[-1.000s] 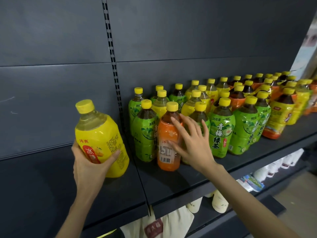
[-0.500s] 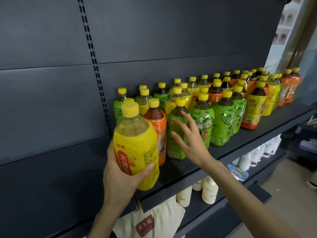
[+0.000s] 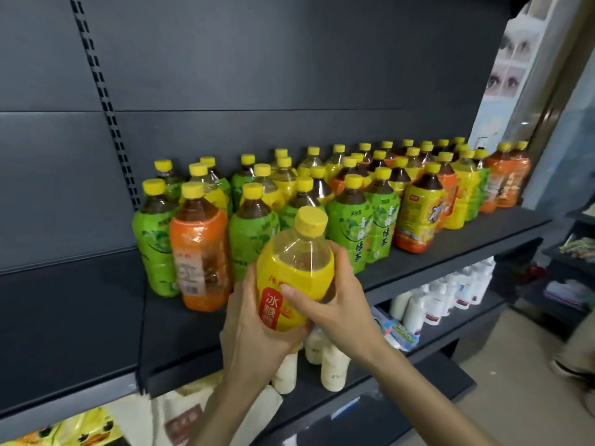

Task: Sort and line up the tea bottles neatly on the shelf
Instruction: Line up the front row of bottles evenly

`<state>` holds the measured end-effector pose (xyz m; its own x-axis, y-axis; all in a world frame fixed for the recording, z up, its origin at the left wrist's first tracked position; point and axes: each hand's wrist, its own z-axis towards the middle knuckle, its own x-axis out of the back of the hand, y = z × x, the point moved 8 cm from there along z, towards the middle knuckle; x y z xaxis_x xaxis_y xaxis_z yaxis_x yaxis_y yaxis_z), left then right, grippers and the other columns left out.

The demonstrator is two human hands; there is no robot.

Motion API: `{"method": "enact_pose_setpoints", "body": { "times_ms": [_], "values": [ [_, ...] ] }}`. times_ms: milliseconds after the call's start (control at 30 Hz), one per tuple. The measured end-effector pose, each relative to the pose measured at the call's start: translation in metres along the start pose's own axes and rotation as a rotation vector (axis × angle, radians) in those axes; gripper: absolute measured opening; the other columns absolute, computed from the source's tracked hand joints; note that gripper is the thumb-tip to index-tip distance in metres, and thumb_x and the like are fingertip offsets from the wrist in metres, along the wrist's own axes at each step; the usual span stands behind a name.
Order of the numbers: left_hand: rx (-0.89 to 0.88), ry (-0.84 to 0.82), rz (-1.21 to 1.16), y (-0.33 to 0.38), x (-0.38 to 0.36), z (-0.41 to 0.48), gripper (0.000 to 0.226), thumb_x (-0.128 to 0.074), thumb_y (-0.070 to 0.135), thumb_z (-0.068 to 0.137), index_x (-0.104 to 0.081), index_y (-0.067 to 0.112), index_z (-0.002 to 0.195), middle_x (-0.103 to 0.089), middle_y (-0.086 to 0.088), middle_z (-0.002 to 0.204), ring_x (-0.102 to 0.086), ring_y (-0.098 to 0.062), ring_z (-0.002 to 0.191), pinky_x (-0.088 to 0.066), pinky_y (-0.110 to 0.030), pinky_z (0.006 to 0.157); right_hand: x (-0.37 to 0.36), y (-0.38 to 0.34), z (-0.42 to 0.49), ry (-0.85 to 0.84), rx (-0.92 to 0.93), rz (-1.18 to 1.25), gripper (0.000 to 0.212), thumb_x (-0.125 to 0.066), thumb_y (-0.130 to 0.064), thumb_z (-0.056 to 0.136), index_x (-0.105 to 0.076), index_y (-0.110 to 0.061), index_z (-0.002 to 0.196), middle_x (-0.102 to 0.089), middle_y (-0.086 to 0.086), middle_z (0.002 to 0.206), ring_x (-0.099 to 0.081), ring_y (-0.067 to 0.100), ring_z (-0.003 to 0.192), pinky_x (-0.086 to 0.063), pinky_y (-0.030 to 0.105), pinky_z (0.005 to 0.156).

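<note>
A yellow-labelled tea bottle [image 3: 297, 268] with a yellow cap [image 3: 311, 221] is held at the lower centre of the frame, in front of the front row of bottles. It leans slightly, cap toward the right. Both hands hold it. The left grip [image 3: 252, 320] is wrapped round the lower left of the bottle, with fingers up its left side and the palm beneath the red panel of the label. The right grip [image 3: 339, 304] is clasped round the right side, its thumb lying across the front of the label. The base is covered by the hands, so I cannot tell whether it touches the shelf [image 3: 467, 239].

The dark shelf runs from the lower left up toward the right edge of the frame, and it carries a crowd of yellow-capped tea bottles with mixed labels. At the left front stands an orange-labelled bottle [image 3: 199, 252], touching a green-labelled bottle [image 3: 154, 249] on its left. Right of the held bottle are two green tea bottles [image 3: 351, 233] side by side, then a bottle with a yellow and orange label [image 3: 418, 217]. Further orange bottles [image 3: 505, 178] close the row at the far right.

Below, at the lower right, a second shelf holds white bottles [image 3: 450, 291], and cream-coloured bottles [image 3: 331, 371] stand just under the hands. A slotted upright [image 3: 106, 101] runs down the dark back panel at the upper left.
</note>
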<state>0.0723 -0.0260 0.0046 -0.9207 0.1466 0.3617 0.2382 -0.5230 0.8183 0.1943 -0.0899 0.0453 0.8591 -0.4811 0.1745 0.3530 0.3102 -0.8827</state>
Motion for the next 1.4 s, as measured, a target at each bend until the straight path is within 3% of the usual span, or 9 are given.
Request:
{"method": "enact_pose_setpoints", "body": {
  "times_ms": [233, 333, 400, 500, 600, 767, 900, 1267, 1400],
  "values": [
    [0.046, -0.163, -0.013, 0.034, -0.09, -0.013, 0.121, -0.066, 0.076, 0.04, -0.012, 0.047, 0.144, -0.039, 0.014, 0.14, -0.041, -0.011, 0.127, -0.047, -0.043, 0.093, 0.095, 0.027, -0.009, 0.165, -0.036, -0.019, 0.072, -0.08, -0.052, 0.058, -0.045, -0.034, 0.118, -0.062, -0.021, 0.109, -0.061, 0.004, 0.105, -0.054, 0.036, 0.086],
    [0.009, -0.419, -0.092, 0.048, -0.124, -0.004, 0.103, -0.069, 0.076, 0.052, -0.005, 0.066, 0.132, -0.032, 0.023, 0.145, -0.036, -0.002, 0.131, -0.041, -0.038, 0.104, 0.137, 0.042, -0.005, 0.233, -0.076, 0.019, 0.072, -0.081, -0.052, 0.057, -0.047, -0.032, 0.117, -0.064, -0.01, 0.11, -0.064, 0.012, 0.103, -0.056, 0.043, 0.083],
    [-0.048, -0.489, -0.079, 0.055, -0.131, 0.007, 0.085, -0.066, 0.067, 0.067, -0.012, 0.063, 0.133, -0.024, 0.027, 0.146, -0.026, 0.004, 0.133, -0.032, -0.035, 0.111, 0.164, 0.05, -0.001, 0.282, -0.091, 0.009, 0.073, -0.08, -0.054, 0.056, -0.048, -0.031, 0.117, -0.065, -0.006, 0.111, -0.065, 0.013, 0.102, -0.057, 0.043, 0.081],
    [-0.169, -0.243, 0.034, 0.067, -0.115, 0.04, 0.074, -0.058, 0.055, 0.078, -0.022, 0.045, 0.141, -0.019, 0.026, 0.142, -0.015, 0.008, 0.132, -0.021, -0.025, 0.107, 0.201, 0.057, 0.01, 0.358, -0.097, -0.005, 0.067, -0.082, -0.05, 0.061, -0.048, -0.032, 0.116, -0.065, -0.004, 0.111, -0.067, 0.011, 0.097, -0.058, 0.039, 0.079],
    [-0.315, -0.091, 0.118, 0.082, -0.117, 0.064, 0.064, -0.059, 0.039, 0.086, -0.031, 0.029, 0.143, -0.029, 0.016, 0.139, -0.021, 0.006, 0.128, -0.019, -0.019, 0.102, 0.23, 0.064, 0.029, 0.421, -0.086, -0.027, 0.067, -0.079, -0.042, 0.064, -0.046, -0.027, 0.12, -0.062, -0.006, 0.11, -0.066, 0.004, 0.092, -0.058, 0.032, 0.076],
    [-0.459, -0.03, 0.397, 0.093, -0.174, 0.108, 0.078, -0.062, 0.036, 0.084, -0.022, 0.016, 0.148, -0.028, -0.01, 0.149, -0.034, -0.024, 0.132, -0.033, -0.035, 0.102, 0.271, 0.081, 0.061, 0.516, -0.075, -0.121, 0.075, -0.076, -0.046, 0.061, -0.041, -0.027, 0.124, -0.057, -0.008, 0.115, -0.061, 0.011, 0.103, -0.054, 0.04, 0.087],
    [-0.405, 0.12, 0.512, 0.088, -0.187, 0.132, 0.085, -0.069, 0.035, 0.08, -0.024, 0.004, 0.146, -0.025, -0.022, 0.148, -0.042, -0.036, 0.126, -0.04, -0.038, 0.097, 0.306, 0.096, 0.071, 0.58, -0.07, -0.169, 0.079, -0.076, -0.045, 0.061, -0.041, -0.021, 0.128, -0.057, -0.005, 0.115, -0.06, 0.011, 0.103, -0.053, 0.039, 0.088],
    [-0.208, 0.2, 0.277, 0.059, -0.192, 0.132, 0.093, -0.06, 0.049, 0.076, -0.01, 0.022, 0.149, -0.026, -0.012, 0.151, -0.023, -0.025, 0.138, -0.024, -0.037, 0.103, 0.383, 0.144, 0.121, 0.559, -0.066, -0.183, 0.083, -0.078, -0.052, 0.063, -0.041, -0.021, 0.13, -0.056, -0.001, 0.121, -0.06, 0.014, 0.107, -0.054, 0.042, 0.088],
    [-0.18, 0.226, 0.301, 0.063, -0.193, 0.127, 0.092, -0.063, 0.042, 0.078, -0.009, 0.025, 0.15, -0.024, -0.011, 0.152, -0.02, -0.024, 0.14, -0.024, -0.043, 0.107, 0.403, 0.155, 0.144, 0.487, -0.035, -0.18, 0.069, -0.077, -0.041, 0.067, -0.04, -0.027, 0.124, -0.053, -0.019, 0.11, -0.056, 0.003, 0.102, -0.052, 0.037, 0.09]
  ]
}}
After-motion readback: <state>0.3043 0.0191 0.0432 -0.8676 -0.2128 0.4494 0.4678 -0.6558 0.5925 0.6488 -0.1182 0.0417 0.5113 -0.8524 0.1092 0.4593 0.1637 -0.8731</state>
